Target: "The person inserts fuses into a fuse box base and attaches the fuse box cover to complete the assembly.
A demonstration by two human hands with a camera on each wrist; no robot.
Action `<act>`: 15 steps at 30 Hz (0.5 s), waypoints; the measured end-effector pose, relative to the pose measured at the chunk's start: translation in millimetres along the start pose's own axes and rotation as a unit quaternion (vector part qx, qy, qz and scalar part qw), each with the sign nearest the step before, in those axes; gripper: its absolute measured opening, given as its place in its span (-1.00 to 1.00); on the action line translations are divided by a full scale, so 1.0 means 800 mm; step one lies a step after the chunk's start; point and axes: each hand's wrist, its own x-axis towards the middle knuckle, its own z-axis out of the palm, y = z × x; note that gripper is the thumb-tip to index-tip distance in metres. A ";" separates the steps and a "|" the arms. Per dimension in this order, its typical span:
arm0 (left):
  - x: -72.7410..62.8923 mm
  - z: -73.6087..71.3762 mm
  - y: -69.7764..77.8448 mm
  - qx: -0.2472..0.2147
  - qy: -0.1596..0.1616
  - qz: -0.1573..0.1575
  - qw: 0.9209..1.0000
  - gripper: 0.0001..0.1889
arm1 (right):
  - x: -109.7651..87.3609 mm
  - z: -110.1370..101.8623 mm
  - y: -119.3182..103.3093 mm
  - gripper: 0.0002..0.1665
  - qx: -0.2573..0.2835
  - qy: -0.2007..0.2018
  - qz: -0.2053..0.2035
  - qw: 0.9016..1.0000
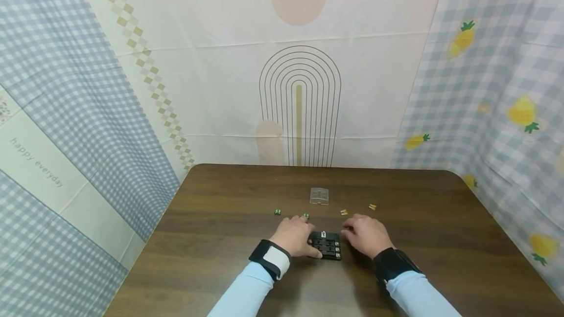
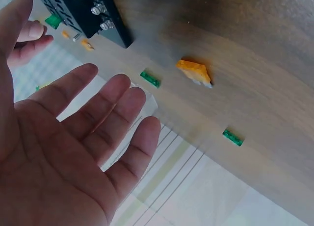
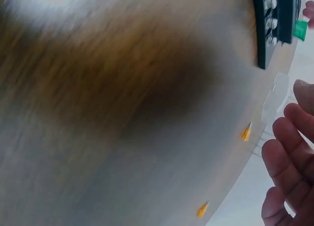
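Observation:
A black fuse block (image 1: 325, 245) with screw terminals lies on the table between the hands. A green blade fuse (image 3: 300, 30) stands up from it. My left hand (image 1: 294, 237) is at the block's left side, thumb by its lower left edge and fingers spread in the left wrist view. To the right, my right hand (image 1: 366, 235) has loosely bent fingers with nothing visible between them. Past the hands lie two loose green fuses, one farther left (image 1: 277, 212), and two orange fuses, including the right one (image 1: 372, 207). Another orange fuse (image 2: 194, 71) lies near the left fingers.
A clear plastic cover (image 1: 319, 196) lies beyond the fuse block. The brown wooden table (image 1: 229, 194) ends at a hanging printed cloth (image 1: 220, 87) at the back, with checked cloth on both sides.

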 end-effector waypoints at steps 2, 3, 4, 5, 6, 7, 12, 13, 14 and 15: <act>-0.001 0.000 -0.001 -0.001 0.000 -0.003 1.000 -0.26 | 0.000 0.000 0.005 -0.82 0.002 0.001 0.006 1.000; -0.001 -0.001 -0.001 -0.001 0.000 -0.004 1.000 -0.25 | 0.000 0.000 0.008 -0.82 0.003 0.000 0.008 1.000; -0.001 -0.001 -0.001 -0.001 0.000 -0.005 1.000 -0.25 | -0.001 0.000 0.010 -0.82 0.004 0.001 0.010 1.000; -0.001 -0.001 -0.002 -0.001 0.000 -0.005 1.000 -0.24 | -0.001 0.000 0.013 -0.81 0.003 0.004 0.011 1.000; -0.001 -0.002 -0.002 -0.002 0.000 -0.006 1.000 -0.24 | -0.001 0.000 0.016 -0.81 0.002 0.006 0.012 1.000; -0.002 -0.002 -0.003 -0.003 -0.002 -0.007 1.000 -0.24 | -0.001 -0.001 0.019 -0.80 0.001 0.008 0.013 1.000; -0.003 -0.004 -0.004 -0.005 -0.005 -0.009 1.000 -0.23 | 0.000 -0.011 0.031 -0.73 0.002 -0.002 0.031 1.000; -0.003 -0.004 -0.004 -0.004 -0.005 -0.008 1.000 -0.23 | 0.000 -0.014 0.034 -0.71 0.004 -0.005 0.036 0.999; -0.003 -0.004 -0.005 -0.003 -0.003 -0.007 1.000 -0.23 | 0.000 -0.016 0.037 -0.70 0.006 -0.007 0.040 0.999; -0.004 -0.004 -0.005 -0.003 -0.002 -0.007 1.000 -0.23 | 0.001 -0.017 0.040 -0.69 0.007 -0.007 0.042 0.999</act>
